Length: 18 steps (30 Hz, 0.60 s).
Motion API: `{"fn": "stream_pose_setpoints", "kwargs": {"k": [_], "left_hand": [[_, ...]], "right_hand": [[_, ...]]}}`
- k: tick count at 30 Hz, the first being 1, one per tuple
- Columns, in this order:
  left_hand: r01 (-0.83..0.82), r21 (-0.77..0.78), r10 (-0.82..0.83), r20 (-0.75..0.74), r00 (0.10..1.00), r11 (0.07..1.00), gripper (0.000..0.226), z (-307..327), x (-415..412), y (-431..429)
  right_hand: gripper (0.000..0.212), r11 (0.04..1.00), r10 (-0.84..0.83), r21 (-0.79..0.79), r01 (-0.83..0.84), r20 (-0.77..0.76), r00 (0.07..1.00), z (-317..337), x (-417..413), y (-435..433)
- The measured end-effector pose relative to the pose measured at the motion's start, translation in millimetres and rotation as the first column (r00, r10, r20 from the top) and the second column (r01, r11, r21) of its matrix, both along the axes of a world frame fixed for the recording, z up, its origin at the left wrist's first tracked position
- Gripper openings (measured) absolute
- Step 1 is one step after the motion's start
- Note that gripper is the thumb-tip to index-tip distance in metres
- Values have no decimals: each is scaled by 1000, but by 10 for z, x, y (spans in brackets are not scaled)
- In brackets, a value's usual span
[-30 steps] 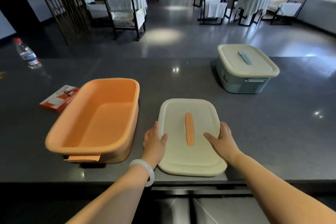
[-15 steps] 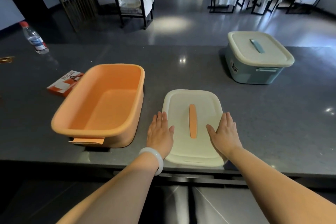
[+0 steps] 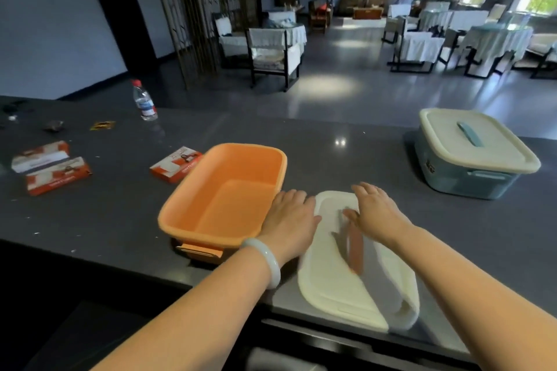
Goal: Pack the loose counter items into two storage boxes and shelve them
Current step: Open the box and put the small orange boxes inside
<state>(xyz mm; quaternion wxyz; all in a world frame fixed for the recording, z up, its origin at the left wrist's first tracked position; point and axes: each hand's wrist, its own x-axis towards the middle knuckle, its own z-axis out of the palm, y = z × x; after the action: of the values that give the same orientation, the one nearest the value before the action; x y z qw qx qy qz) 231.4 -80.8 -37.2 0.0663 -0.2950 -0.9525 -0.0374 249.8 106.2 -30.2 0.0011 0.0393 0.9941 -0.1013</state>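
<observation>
1. The cream lid (image 3: pixel 340 280) lies flat on the desk (image 3: pixel 452 250), its near end close to the front edge. It is smeared with motion, so I judge it is being shifted. A hard push towards the body could tip it off.
2. Since 0.5 s ago both hands have slid from the lid's sides to its far end. The left hand (image 3: pixel 291 217) rests at the lid's far left corner and the right hand (image 3: pixel 376 214) on its top. Each grip is wide, fingers flat, holding nothing.
3. The orange box (image 3: pixel 223 196) stands just left of the lid, open and empty, so packing has not begun.
4. The view has swung left, showing 1 packet (image 3: pixel 176 164) just beside the box and 2 more packets (image 3: pixel 57 178) well apart, with bare desk between.
5. Farther off stand a bottle (image 3: pixel 144 101) on the left and the lidded blue box (image 3: pixel 470 156) on the right.
</observation>
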Motion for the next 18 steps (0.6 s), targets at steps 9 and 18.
{"fn": "stream_pose_setpoints", "kwargs": {"k": [9, 18], "left_hand": [[-385, -232, 365, -126, 923, 893, 45, 491, -155, -1489], [-570, -281, 575, -76, 815, 772, 47, 410, -52, -2816]], "right_hand": [[64, 876, 450, 184, -446, 22, 893, 613, -591, -1259], [60, 753, 632, 202, -626, 45, 774, 572, -858, -2613]]}}
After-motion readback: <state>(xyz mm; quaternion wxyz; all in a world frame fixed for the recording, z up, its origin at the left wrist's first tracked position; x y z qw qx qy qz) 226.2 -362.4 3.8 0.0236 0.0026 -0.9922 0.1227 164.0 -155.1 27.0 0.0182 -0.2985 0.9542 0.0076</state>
